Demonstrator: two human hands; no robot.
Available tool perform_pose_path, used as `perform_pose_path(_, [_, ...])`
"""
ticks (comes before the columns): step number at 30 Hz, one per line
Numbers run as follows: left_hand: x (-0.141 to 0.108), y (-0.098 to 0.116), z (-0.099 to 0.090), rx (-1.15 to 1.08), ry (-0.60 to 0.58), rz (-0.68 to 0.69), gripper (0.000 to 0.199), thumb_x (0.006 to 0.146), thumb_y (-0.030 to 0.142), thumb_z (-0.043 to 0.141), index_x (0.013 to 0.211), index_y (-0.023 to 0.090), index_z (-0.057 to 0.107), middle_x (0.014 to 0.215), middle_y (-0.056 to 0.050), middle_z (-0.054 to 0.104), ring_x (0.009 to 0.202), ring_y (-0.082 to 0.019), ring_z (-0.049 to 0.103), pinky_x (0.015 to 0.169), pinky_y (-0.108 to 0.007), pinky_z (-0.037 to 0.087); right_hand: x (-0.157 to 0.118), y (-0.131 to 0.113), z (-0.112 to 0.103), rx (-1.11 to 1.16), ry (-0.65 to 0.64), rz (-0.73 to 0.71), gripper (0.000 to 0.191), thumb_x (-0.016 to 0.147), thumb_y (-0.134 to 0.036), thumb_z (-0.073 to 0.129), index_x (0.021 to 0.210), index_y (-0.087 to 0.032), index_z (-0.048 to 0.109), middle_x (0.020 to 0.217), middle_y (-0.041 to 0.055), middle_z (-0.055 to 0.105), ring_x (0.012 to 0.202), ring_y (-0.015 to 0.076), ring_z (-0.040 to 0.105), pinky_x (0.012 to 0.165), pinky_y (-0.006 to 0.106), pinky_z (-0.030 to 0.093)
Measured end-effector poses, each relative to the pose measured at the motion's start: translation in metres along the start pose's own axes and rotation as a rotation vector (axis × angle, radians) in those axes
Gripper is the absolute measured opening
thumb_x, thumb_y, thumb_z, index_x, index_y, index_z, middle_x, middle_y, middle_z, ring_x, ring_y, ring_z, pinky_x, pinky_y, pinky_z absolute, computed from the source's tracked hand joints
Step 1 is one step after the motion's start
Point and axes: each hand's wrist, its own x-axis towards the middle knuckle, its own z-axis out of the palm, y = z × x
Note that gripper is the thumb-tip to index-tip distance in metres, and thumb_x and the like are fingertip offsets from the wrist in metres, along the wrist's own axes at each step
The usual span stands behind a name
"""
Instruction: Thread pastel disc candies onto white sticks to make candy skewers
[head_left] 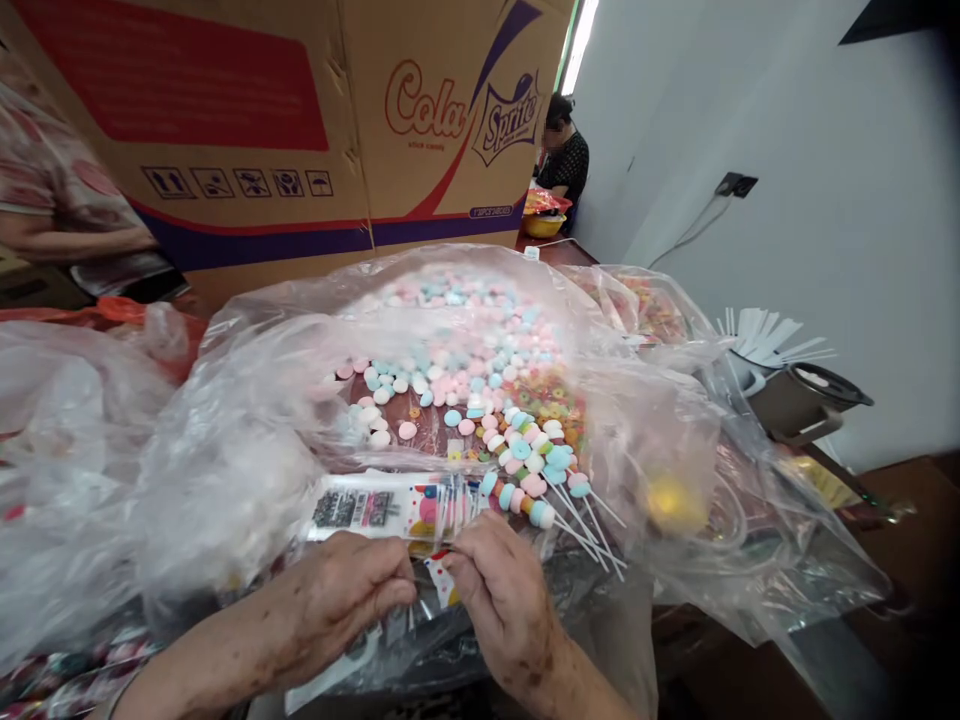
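Observation:
My left hand [360,580] is closed in a pinch, and what its fingertips hold is hidden. My right hand [506,600] is pinched at the edge of a small white plastic wrapper with coloured dots [442,580], between the two hands. Just beyond lie flat printed wrappers [367,505] with dark print and several thin white sticks [454,505] across them. Beside my right fingers is a candy skewer [517,500] of blue, pink and white pieces. Several more candy skewers [532,450] are stacked behind it, their white sticks pointing toward the lower right.
Loose pastel candies [457,350] and gummy rings [551,395] lie in a large clear plastic bag [262,350]. A cardboard carton [262,100] stands behind. At right are a dark mug [802,400] and white sticks [765,335]. Two people are at work beyond.

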Motion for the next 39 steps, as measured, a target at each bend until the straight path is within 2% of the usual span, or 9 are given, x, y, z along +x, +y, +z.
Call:
perform_pose_path(3, [0.006,0.004,0.003,-0.064,-0.042,-0.057,0.032,0.101,0.034,0.04,0.073,0.021,0.049,0.065,0.005,0.051,0.058,-0.012,0.047,0.055,-0.022,0.031,-0.004,-0.001,0.002,-0.059,0.052,-0.01,0.028,0.1,-0.017,0.04,0.073,-0.021,0.045,0.068,0.0,0.048,0.065,0.0145,0.046,0.06,0.027,0.037])
perform_pose_path(6, [0.012,0.004,0.007,-0.215,-0.067,-0.121,0.026,0.099,0.033,0.041,0.079,0.022,0.052,0.062,0.006,0.047,0.056,-0.011,0.043,0.053,-0.021,0.03,-0.006,-0.001,0.002,-0.1,0.099,-0.037,0.031,0.101,-0.016,0.039,0.07,-0.021,0.039,0.064,-0.0019,0.043,0.061,0.0132,0.042,0.057,0.026,0.033])
perform_pose_path(9, [0.015,0.002,0.012,-0.275,-0.012,-0.119,0.021,0.096,0.033,0.045,0.079,0.021,0.053,0.06,0.007,0.045,0.055,-0.011,0.041,0.052,-0.02,0.031,-0.007,0.0,0.002,-0.11,0.112,-0.014,0.031,0.1,-0.014,0.041,0.07,-0.022,0.039,0.063,-0.0026,0.042,0.06,0.0126,0.042,0.055,0.026,0.032])
perform_pose_path(15, [0.014,-0.002,0.016,-0.133,0.111,-0.009,0.034,0.101,0.034,0.04,0.073,0.021,0.054,0.061,0.005,0.051,0.056,-0.011,0.046,0.055,-0.021,0.032,-0.005,0.002,-0.005,0.008,0.004,0.119,0.019,0.096,-0.015,0.047,0.078,-0.021,0.048,0.074,-0.001,0.053,0.07,0.0136,0.05,0.063,0.025,0.04])
perform_pose_path(20, [0.015,-0.002,0.02,-0.263,0.0,-0.058,0.027,0.101,0.031,0.04,0.083,0.021,0.058,0.062,0.005,0.055,0.056,-0.011,0.05,0.056,-0.02,0.035,-0.002,0.003,-0.01,-0.026,0.031,0.076,0.023,0.096,-0.012,0.045,0.075,-0.021,0.046,0.069,-0.0021,0.05,0.067,0.0132,0.049,0.061,0.024,0.039])
perform_pose_path(23, [0.018,-0.002,0.024,-0.317,0.005,-0.04,0.022,0.098,0.032,0.047,0.084,0.021,0.06,0.061,0.005,0.052,0.054,-0.011,0.046,0.052,-0.02,0.032,-0.001,0.003,-0.012,-0.116,0.071,0.048,0.028,0.097,-0.012,0.044,0.07,-0.022,0.042,0.065,-0.0023,0.045,0.062,0.0135,0.045,0.057,0.025,0.036])
perform_pose_path(30, [0.016,-0.007,0.018,-0.308,0.097,-0.003,0.035,0.101,0.032,0.041,0.075,0.019,0.06,0.065,0.001,0.056,0.059,-0.012,0.05,0.059,-0.021,0.037,-0.002,0.021,-0.054,-0.32,0.056,0.104,0.012,0.098,-0.017,0.046,0.093,-0.02,0.056,0.083,0.0022,0.06,0.075,0.0161,0.057,0.068,0.026,0.044])
perform_pose_path(34, [0.011,-0.006,0.01,-0.381,0.118,-0.05,0.036,0.098,0.03,0.043,0.067,0.019,0.057,0.062,0.001,0.054,0.056,-0.013,0.05,0.055,-0.021,0.036,-0.016,0.05,-0.082,-0.672,-0.13,0.019,0.019,0.097,-0.012,0.044,0.087,-0.021,0.058,0.08,0.0047,0.06,0.076,0.0218,0.054,0.073,0.034,0.041])
perform_pose_path(39, [0.009,-0.003,0.01,-0.379,0.112,-0.102,0.034,0.097,0.03,0.043,0.067,0.019,0.056,0.06,0.002,0.054,0.055,-0.012,0.05,0.054,-0.02,0.036,-0.028,0.066,-0.085,-0.923,-0.291,-0.037,0.02,0.094,-0.011,0.05,0.079,-0.02,0.058,0.073,0.0059,0.057,0.074,0.0248,0.05,0.07,0.037,0.036])
